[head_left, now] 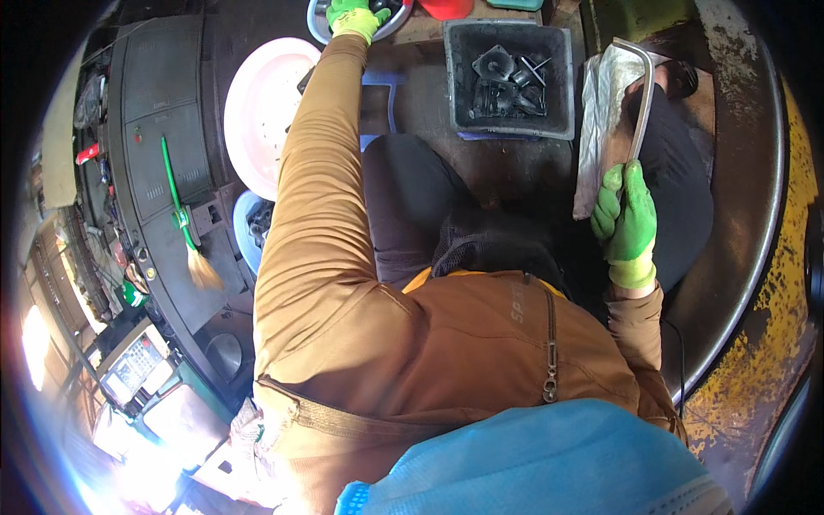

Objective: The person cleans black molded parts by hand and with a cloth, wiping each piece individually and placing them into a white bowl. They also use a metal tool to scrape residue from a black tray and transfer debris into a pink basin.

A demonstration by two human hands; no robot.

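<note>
Gripping the near end of a bent metal rod (648,94) in the gloved right hand (631,227), beside the right leg, with its bent end pointing away from the body. Best to hold firmly and steer that far end clear of the pale cloth (588,163) near it. Reaching far forward with the gloved left hand (356,19), into a blue-rimmed basin (315,24) of dark pieces; cannot tell whether open or closed on any. Wise to look before pinching. Mind the black bin (549,130) between both hands, with black parts (511,86) inside, and the pink tub (245,120) beside the left sleeve (322,163).
</note>
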